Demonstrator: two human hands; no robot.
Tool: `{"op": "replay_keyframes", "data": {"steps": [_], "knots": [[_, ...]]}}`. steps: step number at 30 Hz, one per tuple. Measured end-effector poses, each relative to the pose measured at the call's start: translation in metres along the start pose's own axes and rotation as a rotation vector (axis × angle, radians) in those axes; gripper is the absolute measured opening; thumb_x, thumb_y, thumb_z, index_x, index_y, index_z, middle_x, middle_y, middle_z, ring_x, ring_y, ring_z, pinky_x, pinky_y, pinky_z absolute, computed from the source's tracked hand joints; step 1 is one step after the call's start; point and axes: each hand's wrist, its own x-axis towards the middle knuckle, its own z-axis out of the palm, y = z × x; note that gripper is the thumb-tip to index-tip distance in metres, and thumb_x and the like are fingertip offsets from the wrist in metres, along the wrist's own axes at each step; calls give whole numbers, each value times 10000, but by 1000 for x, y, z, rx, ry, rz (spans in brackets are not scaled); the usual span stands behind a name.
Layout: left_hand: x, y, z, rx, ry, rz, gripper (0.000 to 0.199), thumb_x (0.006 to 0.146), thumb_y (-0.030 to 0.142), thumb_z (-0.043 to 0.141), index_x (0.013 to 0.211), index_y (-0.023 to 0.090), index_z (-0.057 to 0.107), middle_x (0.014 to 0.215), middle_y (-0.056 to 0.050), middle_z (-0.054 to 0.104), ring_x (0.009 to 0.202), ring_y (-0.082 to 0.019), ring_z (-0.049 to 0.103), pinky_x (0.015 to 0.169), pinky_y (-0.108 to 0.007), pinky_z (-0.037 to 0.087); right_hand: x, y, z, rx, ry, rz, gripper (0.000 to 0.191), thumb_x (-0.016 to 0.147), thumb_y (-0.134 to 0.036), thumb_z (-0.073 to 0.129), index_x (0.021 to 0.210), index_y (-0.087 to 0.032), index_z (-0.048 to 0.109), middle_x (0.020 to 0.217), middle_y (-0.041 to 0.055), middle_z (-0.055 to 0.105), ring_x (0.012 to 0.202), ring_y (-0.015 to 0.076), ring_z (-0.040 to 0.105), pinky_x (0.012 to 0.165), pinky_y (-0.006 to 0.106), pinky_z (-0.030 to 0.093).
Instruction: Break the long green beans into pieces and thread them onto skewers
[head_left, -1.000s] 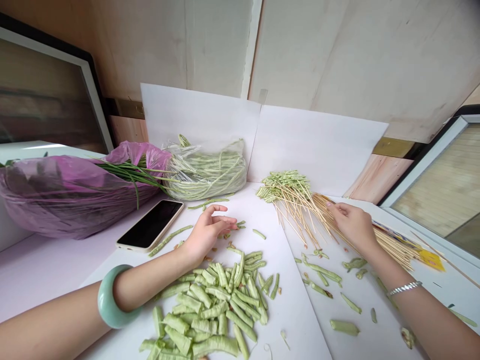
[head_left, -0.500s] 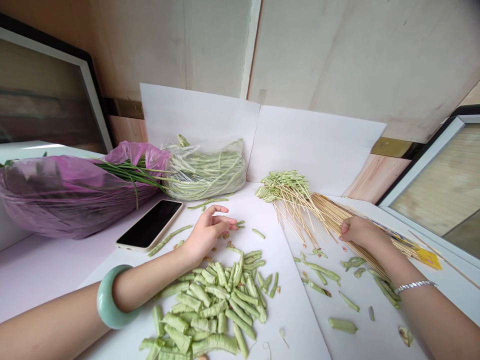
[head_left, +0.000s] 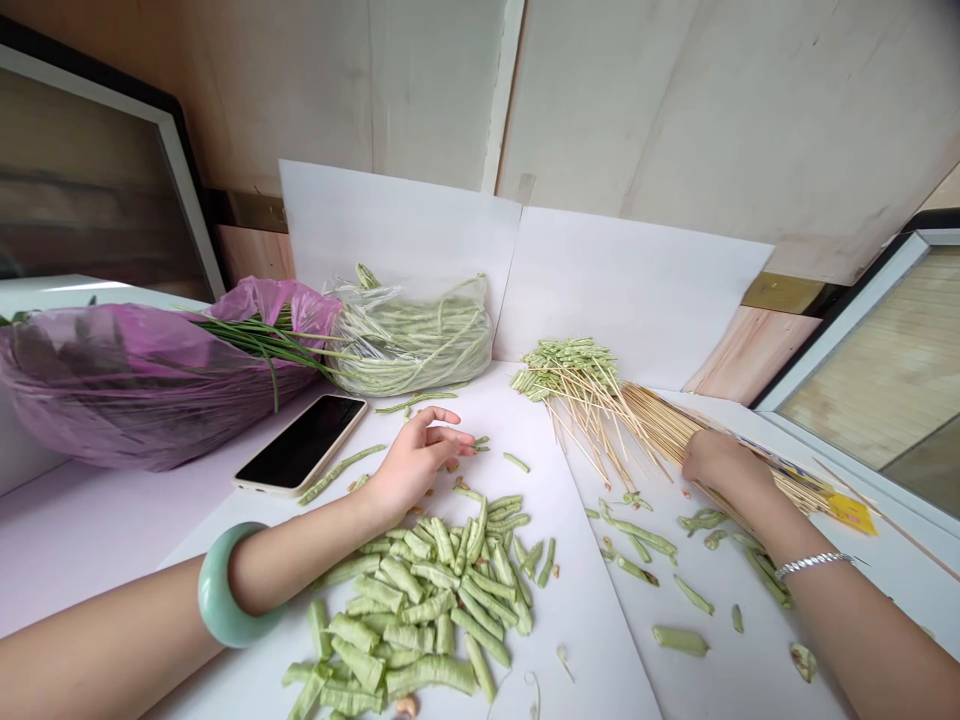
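Across white paper sheets (head_left: 615, 670) on a pale counter (head_left: 90, 560), 2 bare hands sit among long beans and bamboo skewers. Clock directions here run from the middle of the view.

At 7 o'clock, the left hand (head_left: 416, 462) lies open with its fingers (head_left: 442, 437) loosely curved and apart, holding nothing. It is just above a heap of cut long bean pieces (head_left: 427, 600), which spreads from 6 to 7 o'clock, close by the wrist. A pale green jade bangle (head_left: 221, 585) circles the left forearm.

At 4 o'clock, the right hand (head_left: 724, 470) is curled down against a loose bundle of bamboo skewers (head_left: 652, 420), its fingertips hidden, so whether they are clamped on the sticks cannot be told. A thin silver bracelet (head_left: 814, 566) sits on that wrist. Cut bean pieces (head_left: 637, 540) lie scattered on the paper below the hand.

At 3 o'clock, a cluster of skewered bean pieces (head_left: 562, 368) lies at the bundle's far end. At 9 o'clock, uncut long beans fill a clear plastic bag (head_left: 409, 340), beside a purple plastic bag (head_left: 127, 385). A smartphone (head_left: 300, 443) lies face up at 8 o'clock.
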Motion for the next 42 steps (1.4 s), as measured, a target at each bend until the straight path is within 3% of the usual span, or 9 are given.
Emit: {"op": "replay_keyframes", "data": {"steps": [6,9,12,16,20,27,34,38,42], "knots": [[-1,1,1,41,-2,19,267,664,191,646,859,183,463,861,-88,691,819,-212,649,706,-317,447,-9,-14,-5,-171,-250,197,202,905,-299,542,1053,-176,602,1059,56,627,873,163,620,758,354,524],[1,0,1,38,-5,30,250,667,184,634,850,182,463,852,-86,691,822,-211,649,701,-312,446,-12,-18,-16,-149,-237,215,110,798,-205,647,701,-158,625,784,62,650,742,197,621,681,376,501],[3,-1,0,19,-8,36,248,655,182,637,840,181,472,834,-83,692,807,-209,650,680,-302,443,-13,-24,-32,-60,-131,221,358,601,-66,682,399,-209,424,516,91,545,647,315,607,601,450,422],[5,-3,0,7,-11,42,266,631,189,655,829,179,477,811,-81,692,776,-205,647,650,-290,433,-18,-36,-53,163,63,172,179,583,-85,608,547,-237,520,493,64,489,735,380,599,662,484,381],[5,-4,0,19,-8,42,273,621,180,647,831,176,472,809,-81,693,771,-204,645,642,-287,433,-26,-55,-63,505,181,119,202,630,-124,531,784,-226,614,573,34,552,766,303,626,771,445,442],[6,-4,-1,74,-12,35,243,659,152,589,858,173,453,837,-79,690,781,-194,647,650,-282,434,-39,-83,-58,1117,228,126,345,561,-95,638,868,-202,525,1116,86,612,638,142,665,559,255,533],[5,-10,-3,293,-181,121,208,680,118,542,881,159,511,885,-69,652,873,-174,601,686,-261,435,-52,-112,-64,1320,391,47,240,595,-192,750,611,-181,511,519,-70,488,372,54,461,391,184,384],[-2,-4,-3,640,-328,313,93,734,173,524,819,158,559,831,-24,600,783,-132,556,670,-235,413,-68,-131,-68,1413,260,-38,397,769,-399,638,485,-183,462,424,-64,401,364,62,418,398,221,364],[-12,6,0,973,-425,392,173,751,339,583,729,169,563,652,20,542,609,-113,485,587,-235,362,-89,-146,-69,1416,-63,-105,406,796,-526,579,713,-139,667,633,78,638,456,149,572,481,323,455]]}}
